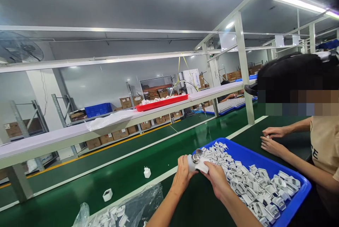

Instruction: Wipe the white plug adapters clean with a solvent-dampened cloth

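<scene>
- White plug part [198, 163] with a shiny metal piece on top: held between both hands above the green belt [111, 170], just beside the near-left corner of the blue tray [291, 198].
- Left hand [182, 175]: fingers curled around the part's left end.
- Right hand [215, 178]: thumb and fingers closed on its right side.
- Blue tray heaped with like white parts.
- Two loose white parts [147, 172] on the belt, well apart from the hands.
- Clear bag [137, 202] of parts, near left.
- Co-worker's hands [270, 140] together past the tray.
- Red tray [161, 102] on the shelf.
</scene>
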Motion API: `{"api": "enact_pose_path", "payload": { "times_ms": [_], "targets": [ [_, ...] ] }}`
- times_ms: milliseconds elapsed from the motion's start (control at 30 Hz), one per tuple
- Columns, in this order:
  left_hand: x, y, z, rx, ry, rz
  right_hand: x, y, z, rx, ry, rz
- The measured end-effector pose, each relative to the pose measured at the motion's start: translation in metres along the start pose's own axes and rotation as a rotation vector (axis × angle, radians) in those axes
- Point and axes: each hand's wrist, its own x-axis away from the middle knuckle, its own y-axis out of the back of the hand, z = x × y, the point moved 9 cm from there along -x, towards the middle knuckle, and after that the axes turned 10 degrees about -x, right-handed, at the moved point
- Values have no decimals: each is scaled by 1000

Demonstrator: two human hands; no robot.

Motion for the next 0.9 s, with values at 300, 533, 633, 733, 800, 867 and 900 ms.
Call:
{"api": "enact_pose_path", "payload": {
  "times_ms": [300, 533, 633, 733, 800, 867, 900],
  "targets": [
    [-9, -29, 48, 156, 471, -159, 11, 23, 14, -30, -21, 2],
    [-16, -32, 59, 204, 619, -145, 27, 56, 2, 44, -35, -69],
    [-22, -24, 51, 238, 596, -86, 27, 66, -15, 92, -31, -94],
    [-21, -3, 39, 273, 600, -56, 24, 75, -36, 162, -23, -108],
    [-11, 23, 29, 293, 601, -70, 18, 82, -51, 223, -11, -105],
    [12, 58, 15, 318, 570, -113, 8, 89, -66, 288, 12, -82],
    [30, 78, 5, 335, 540, -145, 3, 92, -73, 321, 30, -63]
  ]
}}
